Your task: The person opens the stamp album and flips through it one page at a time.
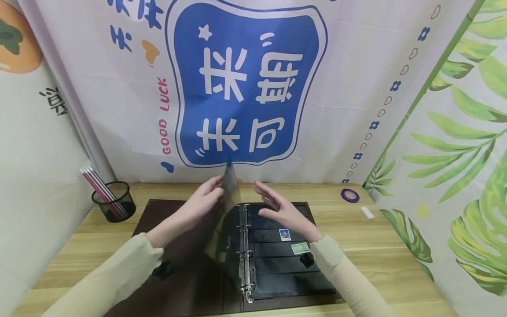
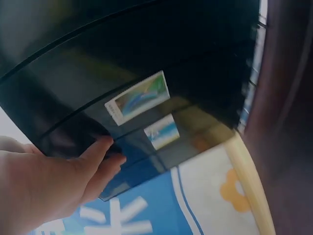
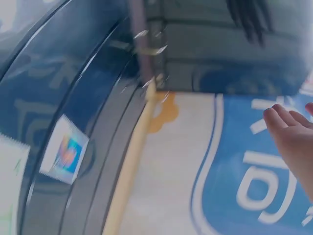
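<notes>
An open ring-bound stamp album with a brown cover (image 1: 166,211) lies on the table. My left hand (image 1: 203,198) pinches the outer edge of a black stock page (image 1: 231,193), which stands nearly upright over the rings (image 1: 246,251). In the left wrist view, two stamps (image 2: 139,98) show in that page's strips. My right hand (image 1: 283,213), fingers extended and holding nothing, hovers above the flat right-hand page (image 1: 273,284). On this page sit a small blue stamp (image 1: 284,234) and a green stamp (image 1: 300,248).
A black mesh cup (image 1: 115,202) of pencils stands at the table's back left. Toward the back right lie a purple tape roll (image 1: 350,195) and a small white block (image 1: 367,212). Printed cloth (image 1: 130,110) hangs behind the wooden table (image 1: 364,246).
</notes>
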Tool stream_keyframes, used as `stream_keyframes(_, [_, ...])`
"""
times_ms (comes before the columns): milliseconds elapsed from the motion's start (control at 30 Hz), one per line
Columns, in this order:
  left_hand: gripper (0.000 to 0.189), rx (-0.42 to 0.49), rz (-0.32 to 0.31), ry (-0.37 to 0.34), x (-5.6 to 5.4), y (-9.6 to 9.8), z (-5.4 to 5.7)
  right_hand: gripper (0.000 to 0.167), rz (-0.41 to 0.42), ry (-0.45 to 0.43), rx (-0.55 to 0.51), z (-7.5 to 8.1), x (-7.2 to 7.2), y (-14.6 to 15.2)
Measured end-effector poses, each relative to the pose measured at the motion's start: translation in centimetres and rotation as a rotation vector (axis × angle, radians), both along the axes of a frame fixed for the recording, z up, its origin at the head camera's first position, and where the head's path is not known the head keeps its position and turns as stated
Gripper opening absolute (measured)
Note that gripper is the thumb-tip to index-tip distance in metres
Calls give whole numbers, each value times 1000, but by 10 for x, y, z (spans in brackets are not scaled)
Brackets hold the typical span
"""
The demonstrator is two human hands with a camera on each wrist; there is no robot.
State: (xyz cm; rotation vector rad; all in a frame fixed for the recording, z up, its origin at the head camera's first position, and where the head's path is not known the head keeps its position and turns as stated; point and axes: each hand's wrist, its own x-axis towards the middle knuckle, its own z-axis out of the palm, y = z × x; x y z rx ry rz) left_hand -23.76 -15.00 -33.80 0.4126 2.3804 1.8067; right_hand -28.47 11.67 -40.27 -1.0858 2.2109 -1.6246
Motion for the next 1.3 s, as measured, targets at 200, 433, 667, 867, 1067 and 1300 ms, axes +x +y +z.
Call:
stream_keyframes(200, [60, -28, 20, -39, 12, -47, -16, 75, -112, 53, 127, -20, -11, 29])
stream_keyframes(433, [65, -118, 55, -171, 19, -86, -49, 79, -184, 119, 259, -38, -24, 57])
stream_keyframes(667, [72, -253, 160, -196, 18, -100, -77, 87, -239, 142, 417, -52, -34, 81])
stream_keyframes(867, [74, -333, 188, -186, 21, -105, -94, 93, -242, 133, 494, -64, -42, 99])
stream_keyframes(1067, [78, -487, 209, -104, 22, -104, -108, 97, -242, 167, 564, -76, -48, 115])
stream_keyframes(1300, [78, -697, 190, 137, 25, -97, -126, 104, -248, 204, 688, -82, -53, 126])
